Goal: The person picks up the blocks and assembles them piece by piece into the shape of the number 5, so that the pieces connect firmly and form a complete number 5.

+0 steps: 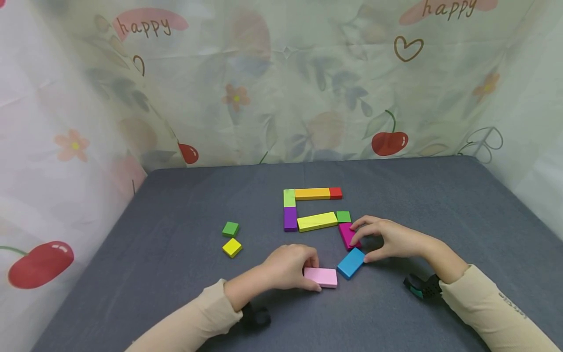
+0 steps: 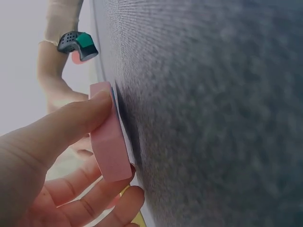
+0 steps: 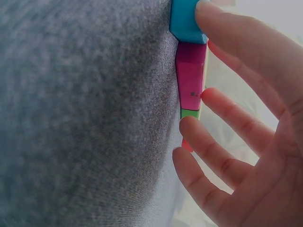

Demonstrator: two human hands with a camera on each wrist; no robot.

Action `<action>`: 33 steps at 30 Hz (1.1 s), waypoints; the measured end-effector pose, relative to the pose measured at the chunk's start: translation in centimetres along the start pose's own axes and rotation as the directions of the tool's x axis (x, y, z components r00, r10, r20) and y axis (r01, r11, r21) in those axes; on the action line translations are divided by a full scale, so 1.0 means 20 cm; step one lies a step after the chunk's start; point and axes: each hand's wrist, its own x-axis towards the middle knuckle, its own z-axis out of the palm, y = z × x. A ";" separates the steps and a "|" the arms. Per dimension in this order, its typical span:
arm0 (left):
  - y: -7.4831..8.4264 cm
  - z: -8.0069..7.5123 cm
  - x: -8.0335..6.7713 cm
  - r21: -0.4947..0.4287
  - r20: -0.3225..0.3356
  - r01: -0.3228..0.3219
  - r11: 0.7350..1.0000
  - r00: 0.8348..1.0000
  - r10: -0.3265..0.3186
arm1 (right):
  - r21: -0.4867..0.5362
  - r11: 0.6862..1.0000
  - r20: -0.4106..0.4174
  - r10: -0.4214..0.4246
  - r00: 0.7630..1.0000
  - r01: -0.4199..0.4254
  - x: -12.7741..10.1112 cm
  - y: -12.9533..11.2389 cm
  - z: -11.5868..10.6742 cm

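Between thumb and fingers my left hand (image 1: 288,266) pinches a pink block (image 1: 323,277), low over the table. The left wrist view shows the thumb on one long side of this pink block (image 2: 111,146). My right hand (image 1: 393,239) reaches over from the right, fingers spread and only slightly bent. Its thumb touches the blue block (image 1: 351,264), while its fingertips are at the magenta block (image 1: 347,234). In the right wrist view the blue block (image 3: 187,21) stands end-on against the magenta block (image 3: 191,75). The pink block's right end is close to the blue one.
A row of blocks bends round behind: red (image 1: 336,193), orange (image 1: 312,194), light green (image 1: 289,198), purple (image 1: 290,219), yellow (image 1: 316,222) and green (image 1: 343,216). Apart on the left lie a green cube (image 1: 230,229) and a yellow cube (image 1: 232,248). Dark cloth covers the table (image 1: 184,210).
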 end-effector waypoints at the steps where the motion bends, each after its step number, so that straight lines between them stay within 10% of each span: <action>1: 0.00 0.00 0.00 0.004 0.001 0.000 1.000 1.000 0.000 | 0.001 1.000 0.000 -0.001 1.000 0.001 0.00 0.00 0.00; 33: 0.06 0.03 0.05 0.104 0.047 -0.045 0.994 0.998 0.040 | 0.000 1.000 -0.011 -0.015 1.000 0.015 0.01 0.01 0.00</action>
